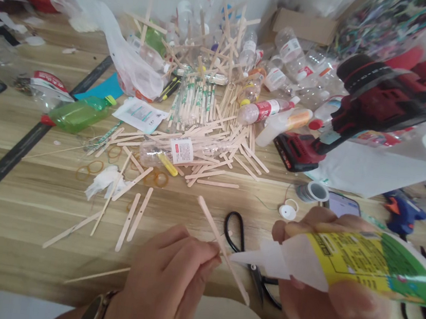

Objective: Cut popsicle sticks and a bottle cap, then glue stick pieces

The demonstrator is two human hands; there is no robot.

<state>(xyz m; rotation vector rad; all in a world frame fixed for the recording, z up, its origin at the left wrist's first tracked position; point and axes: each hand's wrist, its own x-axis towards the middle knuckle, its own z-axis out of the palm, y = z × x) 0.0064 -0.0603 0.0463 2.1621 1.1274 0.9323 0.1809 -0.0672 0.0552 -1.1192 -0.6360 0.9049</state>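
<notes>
Between its thumb and fingertips, my left hand (171, 273) pinches a wooden craft stick (237, 280) near its middle, slanting above the table. My right hand (349, 311) is wrapped around a glue bottle (363, 261) with a yellow and green label, held on its side. The bottle's white nozzle points left, its tip at the stick close to my left fingertips; whether glue is coming out I cannot tell. Behind the nozzle lie black-handled scissors (240, 235) on the table. Two craft sticks with small holes (127, 221) lie left of my left hand.
A pile of craft sticks (211, 175) with a clear bottle (183, 151) spreads across the middle. A red cordless drill (382, 108) stands at right, near a wire spool (313, 191), phone (343, 204) and blue glue gun (404, 211). A green bottle (82, 113) lies at left.
</notes>
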